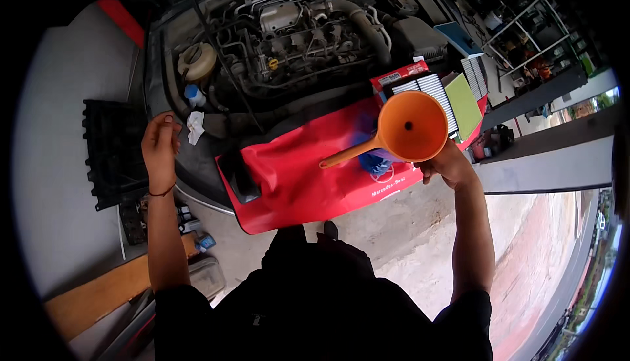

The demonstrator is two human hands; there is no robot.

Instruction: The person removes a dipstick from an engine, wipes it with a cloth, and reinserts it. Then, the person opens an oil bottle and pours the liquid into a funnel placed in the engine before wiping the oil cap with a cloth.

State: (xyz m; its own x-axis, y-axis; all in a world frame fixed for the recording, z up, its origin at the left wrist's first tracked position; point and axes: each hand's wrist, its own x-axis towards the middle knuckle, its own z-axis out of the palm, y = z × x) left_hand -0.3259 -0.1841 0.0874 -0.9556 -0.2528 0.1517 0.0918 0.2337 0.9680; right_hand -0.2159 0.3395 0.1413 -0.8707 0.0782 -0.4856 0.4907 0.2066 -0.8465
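Red cover (295,187), spread across the centre of the frame along the car's front (231,125); at its left end, a dark object (241,180); right of centre, a blue bundle (376,165), partly hidden; at upper right, a red box (388,79), a white pleated filter (433,89) and a yellow-green panel (464,108), close together; grey floor (394,230), lower centre, bearing a dark shoe (331,230).

The one camera, on the head, looks down from above the fingers (168,125), quite near, toward an engine (308,42) beyond them.
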